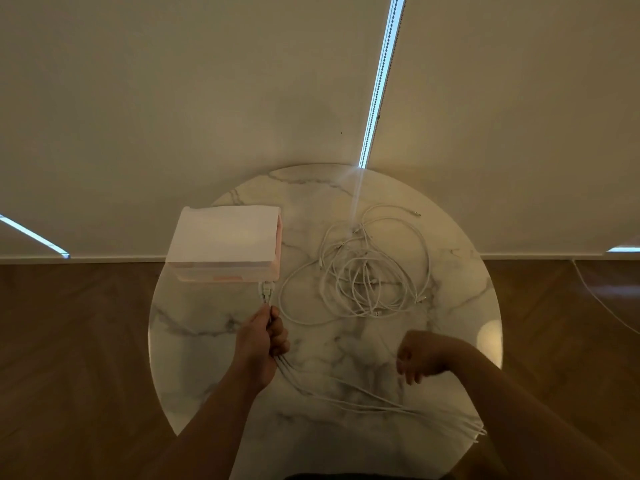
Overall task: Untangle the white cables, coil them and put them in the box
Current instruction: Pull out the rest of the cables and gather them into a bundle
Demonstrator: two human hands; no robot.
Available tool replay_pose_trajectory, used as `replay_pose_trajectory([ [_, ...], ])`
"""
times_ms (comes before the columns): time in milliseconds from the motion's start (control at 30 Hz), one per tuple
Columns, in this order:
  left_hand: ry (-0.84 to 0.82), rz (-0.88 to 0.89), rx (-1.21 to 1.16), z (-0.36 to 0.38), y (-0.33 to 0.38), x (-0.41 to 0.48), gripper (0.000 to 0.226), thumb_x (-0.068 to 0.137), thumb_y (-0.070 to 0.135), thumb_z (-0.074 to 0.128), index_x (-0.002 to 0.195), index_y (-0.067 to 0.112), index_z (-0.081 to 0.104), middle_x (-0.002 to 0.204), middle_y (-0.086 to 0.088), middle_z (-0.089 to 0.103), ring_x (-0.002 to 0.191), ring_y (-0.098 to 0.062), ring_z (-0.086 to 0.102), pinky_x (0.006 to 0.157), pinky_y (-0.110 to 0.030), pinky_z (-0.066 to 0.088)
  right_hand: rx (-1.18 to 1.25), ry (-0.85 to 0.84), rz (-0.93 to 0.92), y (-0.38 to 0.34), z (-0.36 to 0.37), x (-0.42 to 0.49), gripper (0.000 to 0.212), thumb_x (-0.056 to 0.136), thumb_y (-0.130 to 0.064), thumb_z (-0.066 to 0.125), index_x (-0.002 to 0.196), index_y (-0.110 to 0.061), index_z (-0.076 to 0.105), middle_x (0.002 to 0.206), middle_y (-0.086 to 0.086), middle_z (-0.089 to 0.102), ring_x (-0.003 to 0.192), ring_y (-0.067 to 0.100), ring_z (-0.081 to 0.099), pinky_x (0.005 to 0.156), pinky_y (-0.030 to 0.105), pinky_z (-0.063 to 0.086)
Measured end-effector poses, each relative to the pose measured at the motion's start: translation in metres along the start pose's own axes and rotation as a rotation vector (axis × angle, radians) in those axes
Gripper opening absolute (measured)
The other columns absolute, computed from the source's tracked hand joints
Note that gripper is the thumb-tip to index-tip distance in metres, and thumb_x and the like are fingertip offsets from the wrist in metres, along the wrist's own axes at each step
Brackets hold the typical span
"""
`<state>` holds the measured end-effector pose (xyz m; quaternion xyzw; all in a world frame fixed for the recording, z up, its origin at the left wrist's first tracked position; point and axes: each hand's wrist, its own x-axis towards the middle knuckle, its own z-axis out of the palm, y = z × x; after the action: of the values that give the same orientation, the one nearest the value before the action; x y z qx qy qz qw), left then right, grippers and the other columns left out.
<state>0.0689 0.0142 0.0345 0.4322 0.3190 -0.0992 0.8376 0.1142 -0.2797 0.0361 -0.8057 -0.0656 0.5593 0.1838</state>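
A tangle of white cables (370,268) lies on the right half of the round marble table (194,320). The pale pink box (225,242) stands at the table's left, its top covered in white. My left hand (265,339) grips a bundle of white cable strands (381,398), whose connector ends (266,292) stick up just below the box's near right corner. The strands trail from that hand across the table toward its near right edge. My right hand (417,355) hovers over the table with curled fingers, and a thin strand seems to run through them.
The table stands against a pale wall, with wooden floor (76,341) on both sides. A thin white cord (602,299) lies on the floor at the right. Bright slits of light show at window blinds (381,81).
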Motion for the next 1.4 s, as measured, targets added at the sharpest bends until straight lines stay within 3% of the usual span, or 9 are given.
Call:
replay_pose_trajectory([
  [133,0.002,-0.003,0.017,0.001,-0.002,-0.001,0.036,0.105,0.025,0.029,0.073,0.014,0.042,0.05,0.006,0.02,0.037,-0.007,0.015,0.038,-0.021,0.016,0.108,0.107,0.168,0.015,0.018,0.02,0.051,0.091,-0.039,0.06,0.121,0.0,0.049,0.088,0.013,0.071,0.083,0.027,0.072,0.064,0.027,0.055],
  [233,0.001,-0.001,0.015,0.002,-0.003,-0.003,0.037,0.105,0.024,0.028,0.073,0.014,0.042,0.049,0.006,0.02,0.037,-0.007,0.016,0.04,-0.02,0.014,-0.196,0.451,0.22,0.013,0.018,0.032,0.069,0.086,-0.066,0.052,0.12,-0.007,0.054,0.122,0.015,0.062,0.114,0.029,0.058,0.087,0.032,0.047],
  [333,-0.002,-0.004,0.022,0.003,-0.002,-0.004,0.037,0.106,0.025,0.028,0.074,0.014,0.042,0.049,0.006,0.02,0.037,-0.007,0.016,0.041,-0.021,0.014,-0.065,0.683,0.181,-0.006,0.02,0.049,0.054,0.085,-0.061,0.057,0.103,-0.01,0.062,0.109,0.011,0.064,0.11,0.029,0.059,0.085,0.031,0.043],
  [400,-0.001,-0.006,0.03,0.004,-0.002,-0.006,0.037,0.106,0.026,0.028,0.073,0.014,0.042,0.05,0.006,0.02,0.037,-0.007,0.016,0.041,-0.021,0.014,0.249,0.695,0.152,-0.017,0.02,0.059,0.035,0.085,-0.046,0.065,0.077,-0.013,0.058,0.079,0.009,0.059,0.087,0.029,0.063,0.069,0.029,0.041],
  [500,-0.005,-0.004,0.027,0.005,-0.001,-0.008,0.037,0.106,0.026,0.028,0.073,0.014,0.042,0.049,0.006,0.021,0.037,-0.006,0.016,0.04,-0.021,0.014,1.019,0.634,0.111,-0.033,0.021,0.067,0.028,0.092,-0.029,0.062,0.085,-0.002,0.065,0.061,0.01,0.056,0.045,0.02,0.049,0.043,0.023,0.036],
  [633,-0.002,0.011,0.034,0.005,-0.001,-0.009,0.036,0.105,0.026,0.029,0.073,0.014,0.042,0.05,0.006,0.021,0.038,-0.007,0.016,0.04,-0.02,0.015,1.201,0.62,-0.101,-0.052,-0.002,0.046,0.028,0.102,-0.024,0.048,0.092,-0.005,0.067,0.049,0.0,0.031,0.034,0.008,0.02,0.039,0.015,0.017],
  [733,-0.001,0.011,0.024,0.007,0.0,-0.009,0.036,0.105,0.026,0.029,0.073,0.014,0.043,0.05,0.006,0.021,0.038,-0.007,0.016,0.04,-0.02,0.015,1.327,0.429,-0.303,-0.061,-0.025,0.014,0.022,0.101,-0.014,0.049,0.094,0.0,0.064,0.051,0.002,0.042,0.04,0.009,0.035,0.038,0.021,0.031],
  [1100,-0.016,-0.071,-0.042,0.021,-0.003,-0.006,0.042,0.104,0.039,0.03,0.076,0.015,0.048,0.049,0.007,0.024,0.037,-0.006,0.018,0.038,-0.02,0.018,1.187,0.476,-0.395,-0.082,-0.001,-0.015,0.023,0.099,-0.021,0.053,0.092,-0.006,0.069,0.057,0.001,0.032,0.046,0.011,0.019,0.042,0.018,0.014],
  [1400,0.014,-0.078,-0.042,0.027,-0.005,-0.011,0.052,0.1,0.054,0.028,0.081,0.012,0.05,0.053,0.004,0.029,0.041,-0.008,0.02,0.04,-0.022,0.02,0.723,0.688,-0.508,-0.135,0.035,-0.038,0.027,0.097,-0.018,0.054,0.077,-0.008,0.068,0.05,0.0,0.04,0.041,0.008,0.032,0.041,0.021,0.027],
])
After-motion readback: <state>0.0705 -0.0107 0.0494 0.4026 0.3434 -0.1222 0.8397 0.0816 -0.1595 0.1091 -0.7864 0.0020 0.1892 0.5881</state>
